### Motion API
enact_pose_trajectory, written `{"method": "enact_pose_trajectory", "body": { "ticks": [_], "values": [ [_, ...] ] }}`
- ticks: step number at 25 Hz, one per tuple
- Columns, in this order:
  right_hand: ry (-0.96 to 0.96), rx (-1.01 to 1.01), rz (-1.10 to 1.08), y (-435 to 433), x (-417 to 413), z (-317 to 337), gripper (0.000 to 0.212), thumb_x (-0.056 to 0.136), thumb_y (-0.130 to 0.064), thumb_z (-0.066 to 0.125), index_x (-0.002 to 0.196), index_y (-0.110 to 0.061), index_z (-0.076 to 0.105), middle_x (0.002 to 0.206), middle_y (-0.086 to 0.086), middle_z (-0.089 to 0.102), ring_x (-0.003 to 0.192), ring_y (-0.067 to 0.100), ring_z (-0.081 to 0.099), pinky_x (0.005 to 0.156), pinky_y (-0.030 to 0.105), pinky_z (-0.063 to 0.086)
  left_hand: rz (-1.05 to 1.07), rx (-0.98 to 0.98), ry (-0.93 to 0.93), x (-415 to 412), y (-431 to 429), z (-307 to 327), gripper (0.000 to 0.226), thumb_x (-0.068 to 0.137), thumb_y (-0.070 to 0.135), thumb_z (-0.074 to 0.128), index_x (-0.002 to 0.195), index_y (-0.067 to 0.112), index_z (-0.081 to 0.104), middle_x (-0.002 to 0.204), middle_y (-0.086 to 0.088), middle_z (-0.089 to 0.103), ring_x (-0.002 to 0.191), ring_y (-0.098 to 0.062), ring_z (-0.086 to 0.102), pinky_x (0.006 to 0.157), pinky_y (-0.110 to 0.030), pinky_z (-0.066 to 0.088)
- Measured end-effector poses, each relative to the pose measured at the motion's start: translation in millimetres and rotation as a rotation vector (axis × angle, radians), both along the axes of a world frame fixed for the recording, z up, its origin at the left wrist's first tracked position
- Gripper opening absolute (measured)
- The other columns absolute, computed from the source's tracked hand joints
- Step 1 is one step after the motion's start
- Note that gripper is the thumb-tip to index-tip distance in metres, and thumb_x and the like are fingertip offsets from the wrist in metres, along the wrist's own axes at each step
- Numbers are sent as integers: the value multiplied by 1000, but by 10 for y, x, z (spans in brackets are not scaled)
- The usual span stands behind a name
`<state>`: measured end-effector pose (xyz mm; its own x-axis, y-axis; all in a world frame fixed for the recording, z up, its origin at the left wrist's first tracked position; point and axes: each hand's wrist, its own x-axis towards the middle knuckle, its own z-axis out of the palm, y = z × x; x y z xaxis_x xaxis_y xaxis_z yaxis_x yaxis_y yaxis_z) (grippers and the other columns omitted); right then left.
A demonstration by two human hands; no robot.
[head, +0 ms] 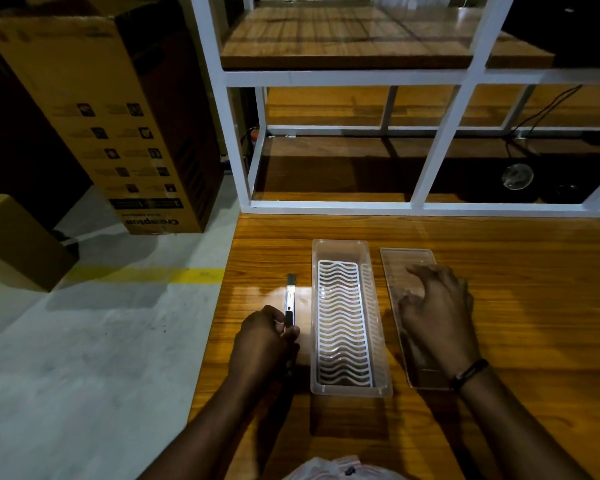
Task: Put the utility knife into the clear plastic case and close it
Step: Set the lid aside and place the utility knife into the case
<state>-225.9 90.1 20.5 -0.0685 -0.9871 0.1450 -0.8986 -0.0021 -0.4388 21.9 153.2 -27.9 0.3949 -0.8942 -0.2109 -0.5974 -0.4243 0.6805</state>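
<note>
A slim utility knife (289, 299) lies lengthwise on the wooden table (516, 306), just left of the clear plastic case (342, 249). My left hand (262, 344) is closed around the knife's near end. The case stands open, with a white wavy grid insert (342, 323) on its floor and nothing else inside. Its clear flat lid (407, 259) lies on the table to the right of the case. My right hand (437, 313) rests flat on the lid, fingers spread, with a dark band on the wrist.
A white metal shelf frame (437, 164) with wooden boards stands along the table's far edge. The table's left edge drops to a grey floor, where cardboard boxes (118, 109) stand. Cables and a small round object (517, 175) lie under the shelf at the right.
</note>
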Motion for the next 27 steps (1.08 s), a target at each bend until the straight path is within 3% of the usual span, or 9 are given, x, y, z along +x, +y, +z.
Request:
{"method": "enact_pose_trajectory", "body": {
  "ticks": [4,12,17,21,25,27],
  "values": [
    [-64,-87,120,23,254,59,46,81,-18,69,127,-18,64,131,12,59,123,36,47,102,51,40,-111,32,-313,-50,49,-47,44,91,48,72,114,12,63,112,-8,69,98,-27,68,69,-28,41],
    [-88,-29,226,157,401,-48,46,81,-34,55,125,-23,64,127,2,58,121,25,45,97,40,36,-90,73,-418,-105,18,53,37,95,44,68,111,11,68,112,-9,72,101,-29,69,76,-32,52],
    [-143,-37,226,180,381,-46,37,86,-25,64,123,-24,65,125,1,59,121,23,46,98,41,38,-30,205,-250,-48,-113,112,32,86,41,77,101,13,74,104,-7,76,92,-26,73,76,-31,58],
    [-185,-86,243,180,376,-60,35,84,-19,68,119,-23,67,119,0,60,115,21,50,95,35,39,62,122,46,19,-119,176,21,86,32,81,74,20,70,74,2,74,61,-7,66,56,-22,50],
    [-427,-95,278,189,418,-18,27,84,-11,72,110,-21,72,106,-7,66,87,5,59,75,18,44,83,-80,336,59,-84,343,18,88,27,81,83,14,71,75,-5,76,70,-20,75,68,-34,62],
    [-591,3,272,170,450,1,18,88,-16,72,105,-23,74,101,-13,71,83,4,64,69,16,48,52,-156,521,25,-82,431,18,88,21,81,83,8,70,74,-9,76,69,-25,75,70,-41,64]
  ]
}}
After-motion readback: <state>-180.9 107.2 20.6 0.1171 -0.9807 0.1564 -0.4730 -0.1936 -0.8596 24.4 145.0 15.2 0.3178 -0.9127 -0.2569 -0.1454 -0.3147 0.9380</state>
